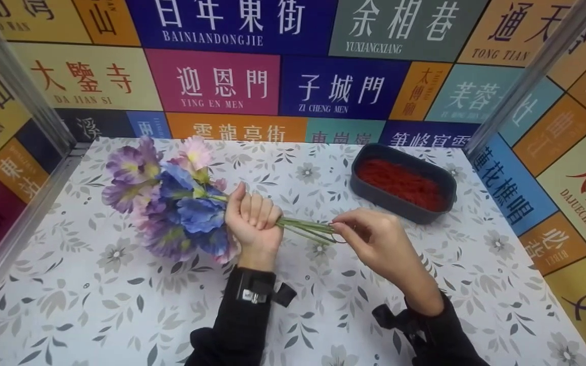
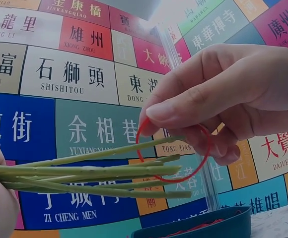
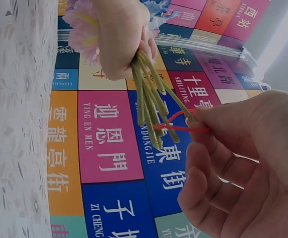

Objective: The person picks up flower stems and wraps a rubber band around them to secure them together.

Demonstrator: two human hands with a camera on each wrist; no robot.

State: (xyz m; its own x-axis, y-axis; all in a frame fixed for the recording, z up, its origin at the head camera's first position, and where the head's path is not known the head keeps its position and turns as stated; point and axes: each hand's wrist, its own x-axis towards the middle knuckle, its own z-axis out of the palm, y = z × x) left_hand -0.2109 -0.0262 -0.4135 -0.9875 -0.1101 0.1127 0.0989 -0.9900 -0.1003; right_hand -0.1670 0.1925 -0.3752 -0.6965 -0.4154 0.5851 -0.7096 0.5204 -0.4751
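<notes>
A bunch of artificial flowers (image 1: 186, 208) in purple, pink and blue lies across my left hand (image 1: 255, 221), which grips its green stems (image 2: 84, 173) just below the blooms. The cut stem ends point right, toward my right hand (image 1: 382, 244). Between thumb and index finger, the right hand pinches a red rubber band (image 2: 207, 151). In the left wrist view the band forms a loop around the stem ends. From the right wrist view, the band (image 3: 183, 129) stretches from the pinching fingers across the stem tips.
A dark grey rectangular container (image 1: 356, 185) holding many red rubber bands (image 1: 400, 183) stands at the back right of the table. The tabletop (image 1: 303, 315) has a floral-patterned cover. Panels printed with place names (image 1: 211, 84) rise behind it and along both sides.
</notes>
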